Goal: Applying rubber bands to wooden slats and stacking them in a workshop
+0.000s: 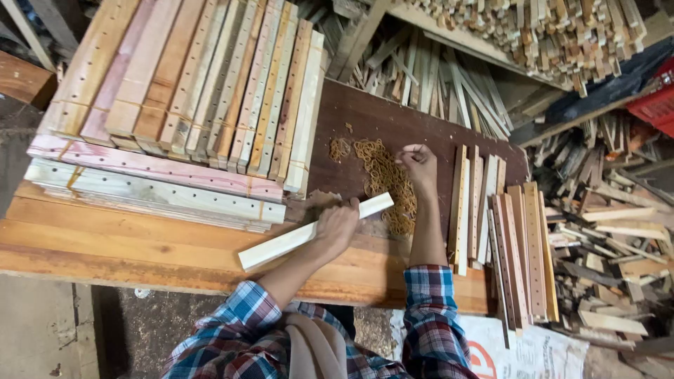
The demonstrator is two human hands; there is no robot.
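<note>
Gripping a pale, flat wooden slat (309,234) around its middle, the left hand (338,223) is clamped shut on it, so the slat runs slantwise across the worn orange-brown plank workbench (126,245), one end toward the body and to the hand's left, the other just past the knuckles. The right hand (419,163) reaches farther out, fingers bunched together over a loose heap of tan rubber bands (386,184); whether it has pinched one up I cannot tell. That heap lies just beyond and to the right of the left hand, touching the right hand's fingertips.

To do this well, I judge the slat should be held steady and level while the right hand lifts a single band clear of the tangle, not a clump.

Right of the right forearm lies a row of narrow drilled wooden strips (502,231). Left of and beyond the left hand sit stacked bundles of long perforated wooden boards (182,91), tied with bands. Offcuts lie heaped on the far right (604,210).
</note>
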